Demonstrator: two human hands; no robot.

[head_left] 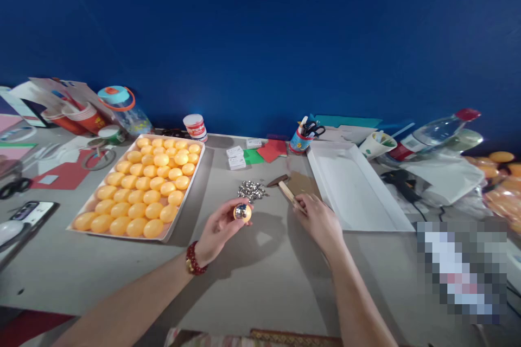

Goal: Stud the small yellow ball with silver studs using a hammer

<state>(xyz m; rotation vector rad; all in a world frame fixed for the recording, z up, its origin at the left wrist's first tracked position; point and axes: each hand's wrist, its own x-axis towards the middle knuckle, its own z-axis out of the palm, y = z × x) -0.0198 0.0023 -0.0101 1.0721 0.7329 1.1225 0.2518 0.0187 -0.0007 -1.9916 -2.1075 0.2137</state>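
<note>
My left hand (222,230) is closed around a small orange ball (243,212) with shiny silver studs on it, held just above the grey table. My right hand (319,220) rests on the table with its fingers around the wooden handle of a small hammer (286,188), whose dark head lies to the left. A pile of silver pins (251,190) lies just beyond the ball. Left of my left hand, a white tray (185,200) holds several plain orange balls (150,184).
An empty white tray (354,192) lies right of the hammer. A brown card (303,183) sits under the hammer. At the back stand a cup of scissors (303,138), a white jar (195,127), coloured paper (266,152), a water bottle (437,131) and paper cups (79,114).
</note>
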